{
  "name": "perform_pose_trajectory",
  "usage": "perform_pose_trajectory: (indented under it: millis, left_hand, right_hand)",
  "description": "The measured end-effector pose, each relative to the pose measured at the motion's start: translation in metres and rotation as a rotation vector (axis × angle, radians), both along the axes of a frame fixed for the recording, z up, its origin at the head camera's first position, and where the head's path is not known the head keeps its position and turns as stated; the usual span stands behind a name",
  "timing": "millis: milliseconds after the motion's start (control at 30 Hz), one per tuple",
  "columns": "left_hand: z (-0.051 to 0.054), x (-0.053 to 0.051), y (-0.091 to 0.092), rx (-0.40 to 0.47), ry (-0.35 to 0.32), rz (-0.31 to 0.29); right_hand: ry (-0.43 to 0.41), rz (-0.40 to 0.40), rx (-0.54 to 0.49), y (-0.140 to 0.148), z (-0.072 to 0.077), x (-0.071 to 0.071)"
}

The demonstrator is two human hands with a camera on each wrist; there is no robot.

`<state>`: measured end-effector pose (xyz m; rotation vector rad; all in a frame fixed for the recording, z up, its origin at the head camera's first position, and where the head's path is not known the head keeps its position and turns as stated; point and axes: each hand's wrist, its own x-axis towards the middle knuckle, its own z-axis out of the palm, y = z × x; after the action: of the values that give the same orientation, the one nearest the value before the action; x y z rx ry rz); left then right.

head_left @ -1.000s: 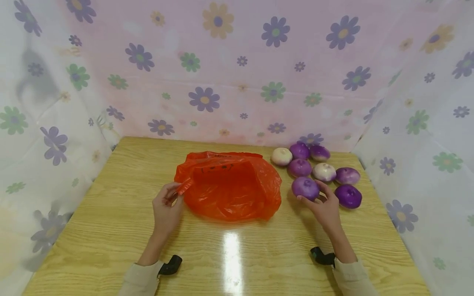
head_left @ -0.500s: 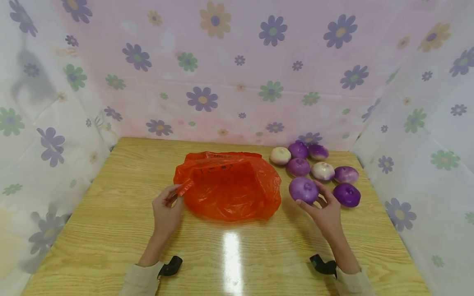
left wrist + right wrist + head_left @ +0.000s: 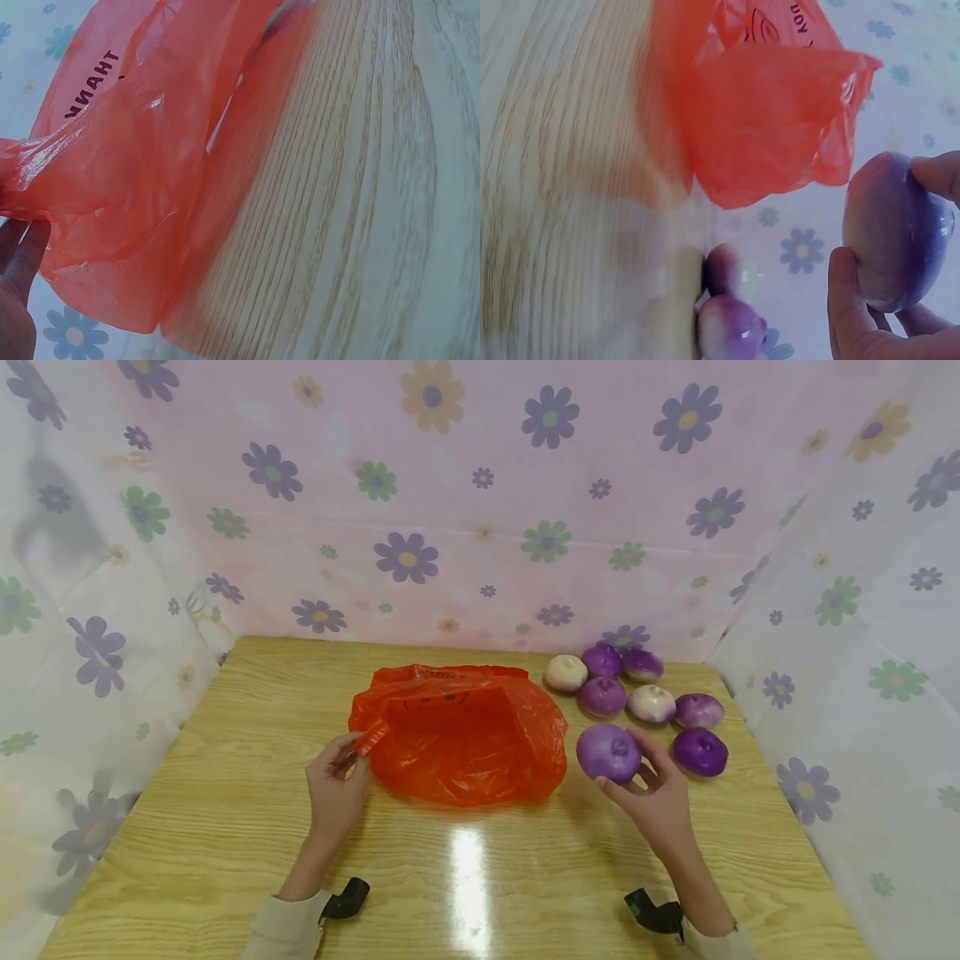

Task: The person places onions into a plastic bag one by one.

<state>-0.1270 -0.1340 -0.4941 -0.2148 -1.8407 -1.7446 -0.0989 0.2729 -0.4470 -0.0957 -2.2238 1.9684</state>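
A red plastic bag (image 3: 465,752) with dark print stands on the table, its mouth open towards me. My left hand (image 3: 337,785) pinches the bag's handle (image 3: 372,738) at its left side. In the left wrist view the same bag (image 3: 142,172) fills the upper left, with fingers (image 3: 28,259) at its gathered edge. My right hand (image 3: 660,797) grips a glossy purple onion (image 3: 606,753), held above the table just right of the bag. The right wrist view shows fingers and thumb round this onion (image 3: 900,232), apart from the bag (image 3: 772,120).
Several more onions lie at the table's back right, among them a whitish onion (image 3: 566,673) and a dark purple onion (image 3: 701,752). The wooden table (image 3: 247,760) is bounded behind and at the sides by a flowered cloth (image 3: 480,527).
My right hand has brought the onion left and slightly nearer, towards the bag. The left hand keeps its pinch on the handle, and the bag stays in place.
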Motion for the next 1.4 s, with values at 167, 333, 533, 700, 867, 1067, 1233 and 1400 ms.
perform_pose_trajectory:
  millis: [167,333,533,700,867,1067,1233,1400]
  left_hand:
    - [0.0,0.0,0.0,0.009,-0.002,-0.001]
    - [0.002,0.001,0.001,0.006,-0.007,0.006]
    - [0.003,0.001,0.003,-0.014,0.0,0.016]
    - [0.004,0.002,0.003,-0.029,0.026,0.012]
    - [0.002,0.003,0.004,-0.023,0.034,-0.002]
    - [0.001,0.002,0.006,-0.042,0.05,0.0]
    - [0.0,0.002,0.007,-0.053,0.054,0.008]
    - [0.002,0.003,0.009,-0.053,0.053,0.005]
  right_hand:
    - [0.048,0.059,-0.024,-0.007,0.004,0.007]
    - [0.112,0.121,-0.045,-0.017,0.007,0.013]
    - [0.19,0.231,-0.056,-0.033,0.008,0.019]
    - [0.194,0.342,-0.068,-0.047,0.004,0.023]
    - [0.142,0.447,-0.092,-0.062,0.004,0.025]
    - [0.125,0.502,-0.102,-0.077,0.005,0.027]
    - [0.121,0.552,-0.094,-0.089,0.005,0.029]
    - [0.101,0.602,-0.091,-0.1,0.003,0.027]
